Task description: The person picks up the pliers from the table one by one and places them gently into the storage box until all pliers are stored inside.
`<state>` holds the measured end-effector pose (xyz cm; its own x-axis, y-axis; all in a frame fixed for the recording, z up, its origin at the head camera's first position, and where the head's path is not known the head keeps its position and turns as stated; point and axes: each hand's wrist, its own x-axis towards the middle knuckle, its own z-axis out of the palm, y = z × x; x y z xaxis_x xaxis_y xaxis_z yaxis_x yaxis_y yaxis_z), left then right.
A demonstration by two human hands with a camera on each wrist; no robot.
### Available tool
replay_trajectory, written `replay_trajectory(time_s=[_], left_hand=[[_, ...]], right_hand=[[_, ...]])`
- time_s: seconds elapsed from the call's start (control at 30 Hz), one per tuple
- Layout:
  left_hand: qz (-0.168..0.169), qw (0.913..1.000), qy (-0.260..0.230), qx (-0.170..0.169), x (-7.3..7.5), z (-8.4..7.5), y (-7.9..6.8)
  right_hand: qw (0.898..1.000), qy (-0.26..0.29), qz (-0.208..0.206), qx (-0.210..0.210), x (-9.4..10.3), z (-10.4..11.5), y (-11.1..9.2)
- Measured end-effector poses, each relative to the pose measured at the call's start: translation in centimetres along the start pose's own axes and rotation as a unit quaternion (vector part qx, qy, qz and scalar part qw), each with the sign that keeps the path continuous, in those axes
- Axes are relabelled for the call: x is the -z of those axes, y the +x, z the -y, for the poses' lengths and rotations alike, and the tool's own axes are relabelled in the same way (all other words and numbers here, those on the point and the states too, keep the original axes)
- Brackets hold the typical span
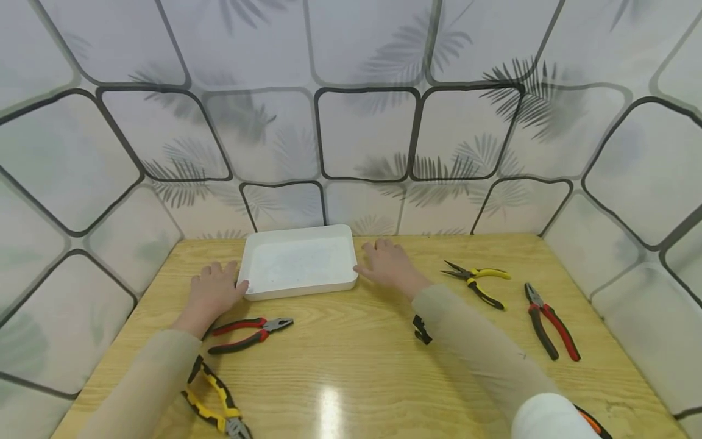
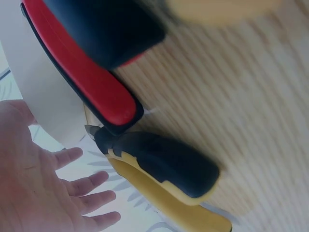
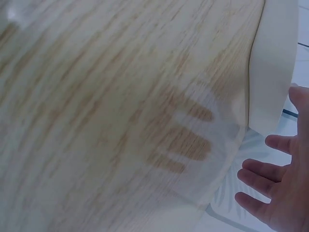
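A shallow white rectangular tray [image 1: 298, 262] lies near the back of the table. At its left end is my left hand [image 1: 214, 289], fingers extended and the thumb at the rim. My right hand [image 1: 388, 265] is by the right end, its thumb at the tray's edge and the other fingers spread loosely. Both wrist views show the fingers relaxed, curled round nothing. Close to the left wrist lie red-and-black combination pliers [image 1: 276, 324]. Yellow-and-black pliers [image 1: 233, 422] lie nearer the front, partly beside the left sleeve; yellow-and-black handles [image 2: 169, 164] also show in the left wrist view.
Yellow-and-black long-nose pliers [image 1: 470, 277] and a second red-and-black pair [image 1: 562, 332] lie on the right. An orange-and-black handle [image 1: 595, 422] shows beyond the right arm. Some black object [image 1: 421, 330] appears under the right sleeve. Patterned walls [image 1: 364, 134] enclose the wooden table [image 1: 351, 353].
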<state>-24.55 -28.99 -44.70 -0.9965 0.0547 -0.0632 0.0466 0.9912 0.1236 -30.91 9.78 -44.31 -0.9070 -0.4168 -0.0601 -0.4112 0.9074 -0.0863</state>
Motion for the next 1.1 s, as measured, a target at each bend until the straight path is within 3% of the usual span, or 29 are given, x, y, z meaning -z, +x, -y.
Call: replay_trajectory(time_s=[0.43,0.73,1.1], left_hand=[[-0.024,0.9996,-0.001,-0.018,-0.2,-0.6,-0.4],[-0.032,0.9991,0.000,-0.030,0.1,-1.0,-0.7],[-0.041,0.9987,0.009,-0.027,0.0,-1.1,-0.6]], right_hand=[[1.000,-0.002,0.008,0.021,-0.3,0.6,0.1],[0.999,0.027,0.012,0.026,-0.6,0.5,-0.1],[0.999,0.018,0.008,0.026,-1.1,0.5,0.3]])
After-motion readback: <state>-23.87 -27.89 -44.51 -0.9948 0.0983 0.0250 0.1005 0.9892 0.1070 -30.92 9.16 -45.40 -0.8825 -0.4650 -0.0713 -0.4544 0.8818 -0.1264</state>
